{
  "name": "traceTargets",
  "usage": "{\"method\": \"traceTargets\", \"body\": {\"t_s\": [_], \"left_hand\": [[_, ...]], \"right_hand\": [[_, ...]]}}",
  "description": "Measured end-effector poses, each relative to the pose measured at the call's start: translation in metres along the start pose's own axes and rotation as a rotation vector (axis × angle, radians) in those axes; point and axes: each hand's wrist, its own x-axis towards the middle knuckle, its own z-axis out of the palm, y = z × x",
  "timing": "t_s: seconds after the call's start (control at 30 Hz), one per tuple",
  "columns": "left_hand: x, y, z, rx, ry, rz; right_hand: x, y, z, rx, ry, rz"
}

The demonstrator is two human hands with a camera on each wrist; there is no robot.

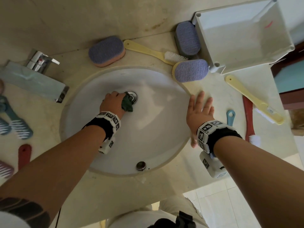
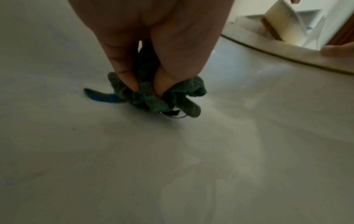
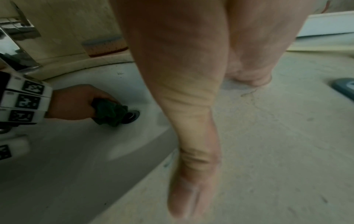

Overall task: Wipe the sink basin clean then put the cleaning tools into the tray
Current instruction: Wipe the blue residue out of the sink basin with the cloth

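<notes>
My left hand is down in the white sink basin and grips a crumpled dark green cloth pressed beside the metal drain. The left wrist view shows fingers curled into the cloth, which partly covers the drain. My right hand lies flat with spread fingers on the counter at the basin's right rim, holding nothing. The white tray stands at the back right. The right wrist view also shows the cloth against the drain.
Purple sponges and yellow brushes lie behind and right of the basin. A red brush and teal handle lie at right. The tap stands at back left; combs lie left.
</notes>
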Motion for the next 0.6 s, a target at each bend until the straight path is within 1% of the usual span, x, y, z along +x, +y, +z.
{"method": "traceTargets", "body": {"t_s": [0.07, 0.13, 0.2, 0.27, 0.3, 0.37, 0.47, 0.6], "left_hand": [[-0.012, -0.006, -0.01, -0.082, 0.061, -0.051], [-0.02, -0.011, -0.023, -0.144, 0.058, -0.177], [-0.024, -0.017, -0.029, -0.134, 0.056, -0.304], [-0.023, -0.024, -0.03, -0.129, 0.08, -0.431], [-0.019, -0.027, -0.027, -0.138, 0.1, -0.473], [-0.007, -0.028, -0.024, -0.142, 0.125, -0.516], [0.012, -0.021, -0.019, -0.169, 0.087, -0.55], [0.035, -0.002, -0.01, -0.17, 0.057, -0.53]], "right_hand": [[-0.002, 0.0, -0.001, 0.006, -0.009, -0.007], [-0.003, 0.002, -0.001, 0.017, -0.012, -0.014], [-0.003, 0.003, -0.001, 0.019, -0.008, -0.017], [-0.003, 0.002, -0.002, 0.005, -0.028, -0.019], [-0.003, 0.001, -0.002, 0.002, -0.036, -0.015], [-0.003, 0.001, -0.002, 0.01, -0.033, -0.011], [-0.005, 0.003, -0.003, -0.014, -0.061, -0.024], [-0.003, 0.004, -0.002, -0.026, -0.068, -0.043]]}}
